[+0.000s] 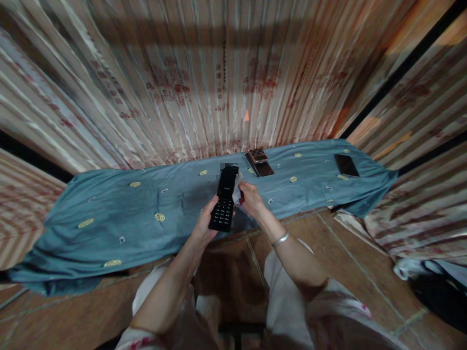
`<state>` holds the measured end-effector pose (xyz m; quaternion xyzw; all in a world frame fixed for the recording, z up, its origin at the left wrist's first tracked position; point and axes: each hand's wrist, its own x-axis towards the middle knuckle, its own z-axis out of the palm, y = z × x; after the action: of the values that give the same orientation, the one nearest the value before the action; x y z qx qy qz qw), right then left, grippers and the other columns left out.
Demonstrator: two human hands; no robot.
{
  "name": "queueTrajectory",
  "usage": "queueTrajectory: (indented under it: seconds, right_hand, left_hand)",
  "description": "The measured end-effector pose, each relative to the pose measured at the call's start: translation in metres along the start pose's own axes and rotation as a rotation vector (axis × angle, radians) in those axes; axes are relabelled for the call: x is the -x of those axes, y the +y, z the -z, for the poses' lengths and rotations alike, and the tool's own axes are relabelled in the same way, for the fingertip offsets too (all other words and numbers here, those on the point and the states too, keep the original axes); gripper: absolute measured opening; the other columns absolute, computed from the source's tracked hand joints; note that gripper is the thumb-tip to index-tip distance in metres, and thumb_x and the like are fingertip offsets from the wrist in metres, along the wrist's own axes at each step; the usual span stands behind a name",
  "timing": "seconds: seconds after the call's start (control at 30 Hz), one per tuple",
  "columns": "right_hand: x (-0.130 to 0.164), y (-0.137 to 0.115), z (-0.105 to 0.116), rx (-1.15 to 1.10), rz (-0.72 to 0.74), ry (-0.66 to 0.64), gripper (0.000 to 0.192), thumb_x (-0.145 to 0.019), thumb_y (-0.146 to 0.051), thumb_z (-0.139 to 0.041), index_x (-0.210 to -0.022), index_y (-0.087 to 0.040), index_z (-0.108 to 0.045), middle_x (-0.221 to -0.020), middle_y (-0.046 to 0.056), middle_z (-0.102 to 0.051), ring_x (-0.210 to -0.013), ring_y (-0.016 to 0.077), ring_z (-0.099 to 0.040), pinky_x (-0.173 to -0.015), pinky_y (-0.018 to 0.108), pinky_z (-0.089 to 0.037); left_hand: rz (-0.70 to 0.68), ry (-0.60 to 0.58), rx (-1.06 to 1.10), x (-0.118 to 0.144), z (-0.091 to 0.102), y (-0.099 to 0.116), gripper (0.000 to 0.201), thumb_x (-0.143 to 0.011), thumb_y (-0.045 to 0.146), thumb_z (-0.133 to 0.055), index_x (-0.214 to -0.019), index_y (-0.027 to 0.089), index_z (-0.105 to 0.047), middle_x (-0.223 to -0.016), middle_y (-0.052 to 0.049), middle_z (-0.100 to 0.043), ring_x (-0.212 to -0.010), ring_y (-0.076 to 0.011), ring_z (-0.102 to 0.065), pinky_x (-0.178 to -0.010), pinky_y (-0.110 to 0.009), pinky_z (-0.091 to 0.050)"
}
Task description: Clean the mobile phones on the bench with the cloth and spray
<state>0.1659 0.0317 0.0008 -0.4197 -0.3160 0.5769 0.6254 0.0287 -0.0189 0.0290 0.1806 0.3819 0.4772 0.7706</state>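
Observation:
A black flip phone [223, 204], unfolded with its keypad facing up, is held by my left hand [207, 219] around its lower half. The fingers behind the phone are mostly hidden. My right hand [249, 197] pinches a pale, crumpled cloth or tissue [237, 188] against the right edge of the phone's upper half. Both hands are over the front part of a low surface covered with a blue-green cloth [182, 194].
Farther back on the cloth, a small brown patterned item [258, 155] rests on a dark flat device [265, 168]. Another dark flat device [346, 165] lies at the right. Patterned curtains [219, 87] hang behind. A dark bag [441, 291] is on the tiled floor [350, 248].

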Motion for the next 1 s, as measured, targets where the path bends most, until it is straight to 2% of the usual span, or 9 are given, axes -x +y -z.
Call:
queueTrajectory:
  seconds: [0.13,0.27,0.4,0.5,0.6,0.67,0.8,0.9,1.0]
  right_hand:
    - [0.007,0.009,-0.004,0.035,-0.009,-0.021,0.025,-0.068,-0.036,-0.066,-0.057,-0.02,-0.05,-0.046,-0.008,-0.048,-0.044,0.0085,-0.044,-0.046,0.02,-0.036]
    - [0.012,0.018,-0.006,0.081,0.009,-0.036,0.024,-0.066,-0.038,-0.065,-0.057,-0.02,-0.052,-0.048,-0.007,-0.051,-0.049,0.0096,-0.047,-0.05,0.021,-0.038]
    - [0.016,0.025,-0.006,0.134,0.046,-0.044,0.021,-0.066,-0.035,-0.063,-0.057,-0.02,-0.053,-0.049,-0.008,-0.05,-0.051,0.0092,-0.046,-0.05,0.02,-0.035]
    - [0.017,0.027,-0.007,0.17,0.087,-0.076,0.014,-0.069,-0.032,-0.061,-0.066,-0.019,-0.06,-0.059,-0.005,-0.059,-0.059,0.0105,-0.052,-0.056,0.02,-0.041]
    - [0.017,0.027,-0.007,0.314,0.216,-0.104,0.021,-0.074,-0.03,-0.06,-0.09,-0.019,-0.066,-0.085,0.0,-0.07,-0.078,0.0148,-0.061,-0.073,0.026,-0.049]
    - [0.017,0.025,-0.006,0.471,0.321,-0.093,0.03,-0.076,-0.028,-0.059,-0.104,-0.018,-0.064,-0.1,0.005,-0.07,-0.089,0.0179,-0.064,-0.083,0.032,-0.051]
    - [0.025,0.016,-0.004,0.79,0.522,-0.088,0.028,-0.082,-0.027,-0.058,-0.108,-0.017,-0.064,-0.126,0.012,-0.061,-0.11,0.0227,-0.06,-0.092,0.038,-0.05]
    - [0.036,0.009,-0.006,1.008,0.673,-0.16,0.027,-0.09,-0.027,-0.051,-0.113,-0.019,-0.064,-0.134,0.012,-0.055,-0.119,0.0231,-0.054,-0.102,0.042,-0.044]
    - [0.046,0.006,-0.009,1.166,0.772,-0.26,0.036,-0.096,-0.022,-0.039,-0.123,-0.016,-0.061,-0.135,0.015,-0.053,-0.123,0.024,-0.049,-0.107,0.044,-0.041]
  left_hand:
    - [0.038,0.059,0.058,-0.001,-0.001,0.004,0.025,-0.092,0.026,-0.048,-0.082,0.012,-0.065,-0.068,-0.006,-0.07,-0.057,-0.0159,-0.067,-0.061,-0.03,-0.059]
    - [0.022,0.127,0.096,0.001,-0.006,0.008,0.027,-0.093,0.023,-0.045,-0.077,0.011,-0.063,-0.063,-0.004,-0.067,-0.054,-0.014,-0.064,-0.069,-0.033,-0.06]
    - [0.011,0.149,0.088,0.0,-0.007,0.012,0.028,-0.093,0.023,-0.044,-0.077,0.011,-0.063,-0.062,-0.005,-0.066,-0.063,-0.0176,-0.068,-0.073,-0.035,-0.059]
    - [-0.033,0.156,0.069,-0.002,-0.006,0.012,0.024,-0.092,0.023,-0.046,-0.077,0.013,-0.063,-0.062,-0.005,-0.066,-0.072,-0.0199,-0.07,-0.073,-0.035,-0.059]
    - [-0.14,0.144,0.032,-0.006,-0.003,0.01,0.014,-0.085,0.022,-0.056,-0.077,0.014,-0.063,-0.066,-0.004,-0.068,-0.077,-0.02,-0.07,-0.073,-0.031,-0.057]
    - [-0.213,0.116,0.002,-0.009,0.001,0.008,0.008,-0.081,0.022,-0.061,-0.08,0.015,-0.065,-0.072,-0.003,-0.069,-0.079,-0.0197,-0.07,-0.074,-0.03,-0.056]
    - [-0.29,0.077,-0.013,-0.016,0.007,0.005,0.013,-0.081,0.023,-0.061,-0.089,0.014,-0.067,-0.08,-0.004,-0.072,-0.081,-0.0174,-0.069,-0.077,-0.027,-0.053]
    - [-0.265,0.066,0.032,-0.021,0.01,0.004,0.019,-0.084,0.029,-0.059,-0.091,0.013,-0.066,-0.081,-0.005,-0.072,-0.083,-0.0175,-0.068,-0.078,-0.027,-0.052]
    - [-0.245,0.095,0.07,-0.025,0.011,0.004,0.024,-0.084,0.037,-0.059,-0.088,0.014,-0.065,-0.076,-0.004,-0.071,-0.077,-0.0162,-0.068,-0.074,-0.026,-0.051]
